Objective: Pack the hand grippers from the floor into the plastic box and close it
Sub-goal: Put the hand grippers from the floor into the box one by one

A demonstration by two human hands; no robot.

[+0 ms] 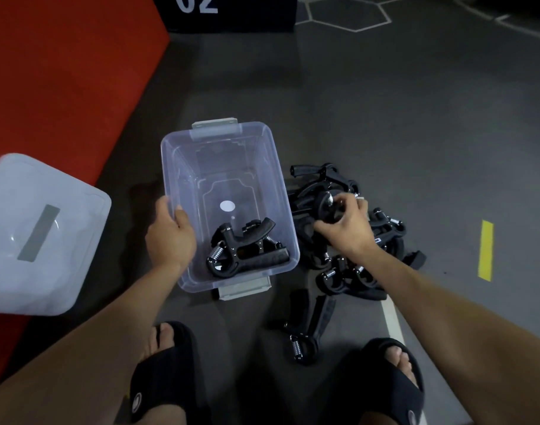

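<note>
A clear plastic box stands open on the grey floor with grey latches at both ends. Two black hand grippers with steel springs lie in its near corner. My left hand grips the box's left rim, thumb inside. Right of the box is a pile of several black hand grippers. My right hand is over the pile, its fingers closed around one black hand gripper at the pile's top. Another gripper lies apart, near my right foot.
The box's translucent lid lies at the left on a red mat. My feet in black sandals are at the bottom. A black block marked "02" stands at the back. Yellow tape marks the floor at right.
</note>
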